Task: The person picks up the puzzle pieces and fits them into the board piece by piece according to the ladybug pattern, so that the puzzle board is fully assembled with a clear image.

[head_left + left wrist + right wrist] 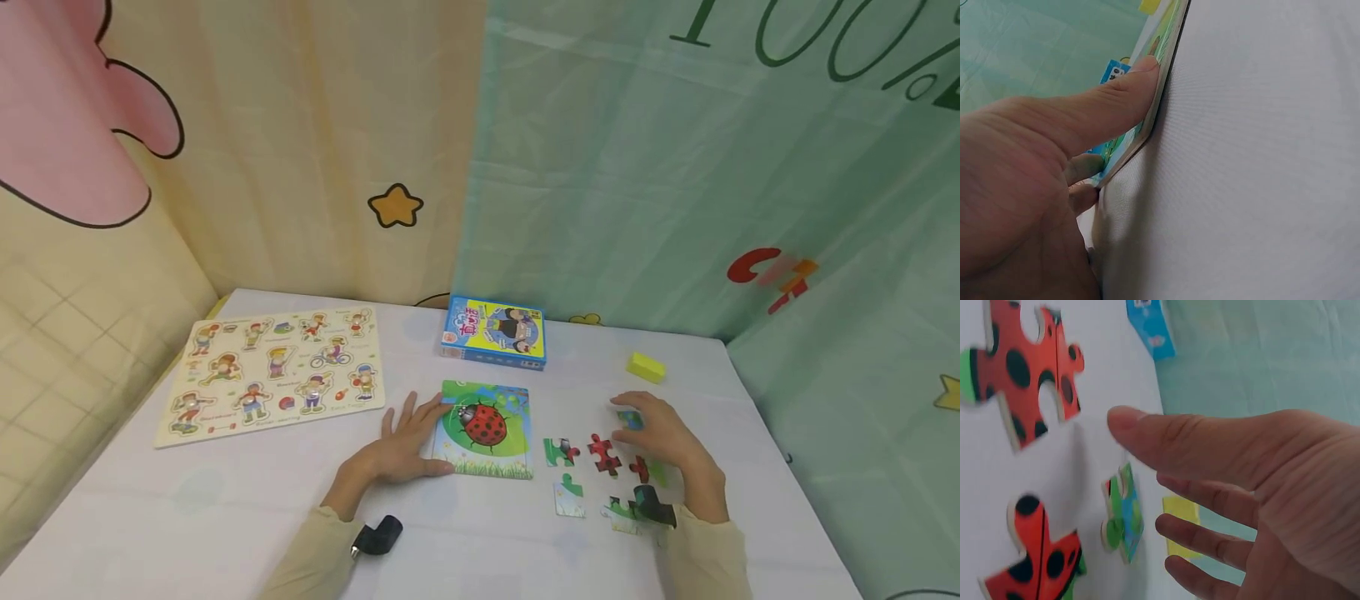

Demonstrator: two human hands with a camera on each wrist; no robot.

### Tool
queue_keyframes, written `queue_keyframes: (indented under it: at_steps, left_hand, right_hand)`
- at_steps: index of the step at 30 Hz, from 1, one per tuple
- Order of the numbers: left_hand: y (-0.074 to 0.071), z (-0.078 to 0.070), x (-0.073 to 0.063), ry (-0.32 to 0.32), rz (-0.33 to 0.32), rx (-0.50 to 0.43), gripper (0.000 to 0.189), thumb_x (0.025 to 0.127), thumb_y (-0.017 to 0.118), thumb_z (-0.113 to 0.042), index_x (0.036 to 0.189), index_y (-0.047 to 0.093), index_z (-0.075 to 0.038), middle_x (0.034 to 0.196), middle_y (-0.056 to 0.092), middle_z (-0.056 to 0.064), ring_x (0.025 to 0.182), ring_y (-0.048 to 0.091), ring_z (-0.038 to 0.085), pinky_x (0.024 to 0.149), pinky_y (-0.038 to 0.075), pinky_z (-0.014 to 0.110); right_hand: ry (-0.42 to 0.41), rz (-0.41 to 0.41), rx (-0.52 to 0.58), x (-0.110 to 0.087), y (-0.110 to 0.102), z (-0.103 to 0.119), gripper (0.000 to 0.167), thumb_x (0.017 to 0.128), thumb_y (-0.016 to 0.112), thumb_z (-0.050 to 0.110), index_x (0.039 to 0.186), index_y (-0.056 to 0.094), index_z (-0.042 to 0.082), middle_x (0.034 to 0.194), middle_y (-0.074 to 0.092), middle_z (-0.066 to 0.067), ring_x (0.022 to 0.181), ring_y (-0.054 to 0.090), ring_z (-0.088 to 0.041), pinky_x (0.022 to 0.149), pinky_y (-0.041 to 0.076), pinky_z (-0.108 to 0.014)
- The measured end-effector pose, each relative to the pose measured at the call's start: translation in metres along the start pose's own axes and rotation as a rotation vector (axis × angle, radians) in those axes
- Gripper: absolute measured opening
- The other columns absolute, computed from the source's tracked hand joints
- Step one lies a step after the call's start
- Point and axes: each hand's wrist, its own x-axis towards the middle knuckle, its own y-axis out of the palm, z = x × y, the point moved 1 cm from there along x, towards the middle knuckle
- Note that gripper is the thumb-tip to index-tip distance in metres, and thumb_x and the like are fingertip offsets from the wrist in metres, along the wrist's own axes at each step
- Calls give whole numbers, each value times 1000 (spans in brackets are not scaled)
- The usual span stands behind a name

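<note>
My left hand point(405, 443) rests at the left edge of a square ladybug picture board point(491, 429), fingers spread and nearly straight. In the left wrist view the thumb point(1116, 100) lies along the board's edge point(1147, 128). My right hand point(663, 429) hovers over loose jigsaw pieces, thumb and fingers apart. Nearest to it is a blue-green piece point(1124, 515), with no finger seen gripping it. Left of the hand lie a red spotted piece point(603, 454) and a green-and-red piece point(561, 452). Another red piece point(1038, 556) is close below the thumb in the right wrist view.
A pale wooden board with cartoon children point(277, 375) lies at the left. At the back stand a blue-and-yellow box point(495, 332) and a small yellow block point(646, 367). Toward the front lie a grass-edged piece point(568, 498) and another point(622, 517). Printed curtains point(600, 167) hang behind the table.
</note>
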Motion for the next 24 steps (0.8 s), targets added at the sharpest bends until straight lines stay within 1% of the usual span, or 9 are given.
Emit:
queue_keyframes:
  at_steps: [5, 10, 13, 19, 24]
  left_hand:
    - [0, 0, -1, -6, -6, -2, 91, 87, 77, -38, 159, 26, -13, 169, 10, 11, 153, -13, 43, 118, -14, 67]
    - [0, -1, -1, -6, -8, -7, 91, 87, 77, -37, 159, 27, -13, 169, 11, 11, 153, -13, 43, 118, -14, 67]
    - [-1, -1, -1, -5, -13, -9, 91, 86, 77, -36, 158, 27, -12, 169, 11, 11, 154, -12, 43, 118, -14, 67]
    - [0, 0, 0, -1, -13, -4, 91, 86, 77, -36, 158, 27, -12, 169, 11, 12, 153, -13, 43, 117, -14, 67]
    - [1, 1, 0, -6, -10, -1, 92, 86, 77, -37, 159, 26, -12, 169, 11, 11, 153, -13, 43, 118, -14, 67]
  right_hand:
    - [17, 14, 27, -2, -1, -17, 51, 84, 80, 16, 130, 61, 2, 139, 52, -29, 128, 47, -49, 105, 40, -67]
    - [23, 26, 57, -5, -1, -26, 55, 82, 81, 15, 131, 60, 3, 142, 50, -30, 129, 45, -51, 105, 39, -68]
    - [13, 27, 60, -5, -1, -28, 54, 81, 81, 11, 130, 61, 4, 141, 50, -30, 130, 45, -51, 105, 39, -68]
    - [21, 24, 56, -8, -3, -28, 51, 80, 77, 3, 129, 63, 3, 139, 52, -31, 125, 49, -50, 102, 43, -66]
    - [26, 11, 42, -9, -3, -26, 49, 81, 77, 2, 129, 64, 3, 133, 56, -30, 119, 53, -47, 97, 49, -62]
